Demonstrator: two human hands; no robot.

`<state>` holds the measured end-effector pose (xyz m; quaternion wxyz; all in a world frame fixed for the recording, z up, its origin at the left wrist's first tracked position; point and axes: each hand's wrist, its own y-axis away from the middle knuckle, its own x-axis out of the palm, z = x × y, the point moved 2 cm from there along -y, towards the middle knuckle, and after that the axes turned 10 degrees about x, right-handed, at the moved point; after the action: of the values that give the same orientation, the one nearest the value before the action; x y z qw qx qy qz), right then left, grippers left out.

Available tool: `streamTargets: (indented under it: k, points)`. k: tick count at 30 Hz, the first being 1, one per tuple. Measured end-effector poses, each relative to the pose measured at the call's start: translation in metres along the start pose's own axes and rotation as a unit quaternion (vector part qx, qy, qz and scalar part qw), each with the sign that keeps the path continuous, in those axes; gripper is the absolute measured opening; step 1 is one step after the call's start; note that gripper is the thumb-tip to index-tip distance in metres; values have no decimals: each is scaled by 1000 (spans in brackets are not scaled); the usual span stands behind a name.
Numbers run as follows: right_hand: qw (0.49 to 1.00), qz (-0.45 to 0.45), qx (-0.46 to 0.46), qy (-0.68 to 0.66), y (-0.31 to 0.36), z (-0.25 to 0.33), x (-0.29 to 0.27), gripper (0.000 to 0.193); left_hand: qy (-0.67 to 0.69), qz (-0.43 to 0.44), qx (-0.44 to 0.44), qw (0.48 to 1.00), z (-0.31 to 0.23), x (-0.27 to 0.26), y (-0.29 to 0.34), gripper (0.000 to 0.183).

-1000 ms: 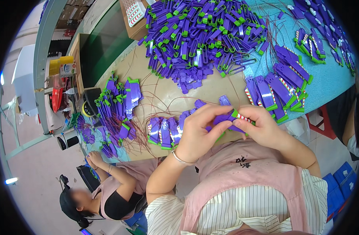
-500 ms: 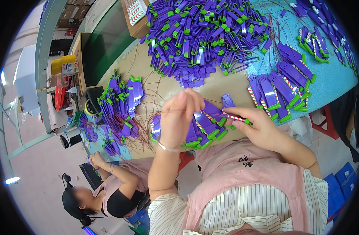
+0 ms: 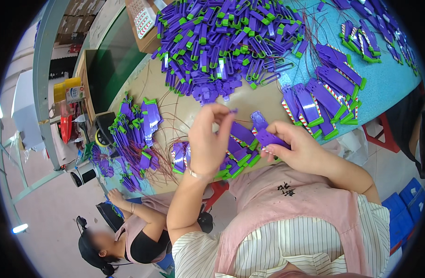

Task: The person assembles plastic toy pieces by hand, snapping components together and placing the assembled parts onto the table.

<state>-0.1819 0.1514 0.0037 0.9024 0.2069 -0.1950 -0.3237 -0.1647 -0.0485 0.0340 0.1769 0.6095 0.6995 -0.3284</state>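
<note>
My left hand [image 3: 208, 141] is raised over the table with thumb and forefinger pinched. A small purple piece [image 3: 234, 111] shows at the fingertips. To its right, my right hand [image 3: 299, 144] grips a flat purple plastic part [image 3: 269, 138] between thumb and fingers, with its broad face showing. A bit of striped edging shows by the thumb; the part's other end is hidden in the palm. Just beyond it a second purple plate [image 3: 258, 120] lies on the table. Beneath and between my hands are several purple parts with green ends and red-and-white striped edges [image 3: 241, 135].
A large heap of purple-and-green parts [image 3: 231, 41] fills the far side. Striped parts [image 3: 309, 109] lie in rows to the right. Wired parts [image 3: 131, 125] spread at left, near a tape roll [image 3: 102, 139]. A sticker-sheet box [image 3: 144, 23] stands behind. A co-worker [image 3: 140, 222] sits at left.
My right hand has turned its part from the striped edge to the flat purple face. My left fingertips now show a small purple piece. The whole view has shifted slightly.
</note>
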Motion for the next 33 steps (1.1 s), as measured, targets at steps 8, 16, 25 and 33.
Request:
streamTargets:
  k: [8,16,25,33]
  points:
    - [987,-98,-77,98,1,7,4,10,40,130,153,979,-41,6,8,23]
    - [938,-185,-196,216,-1,6,1,14,40,21,46,998,-39,19,8,25]
    - [950,-176,-157,205,6,5,-9,22,146,155,-42,976,-33,31,8,10]
    - [762,-432,-127,465,42,30,-60,41,-138,81,111,981,8,19,-14,8]
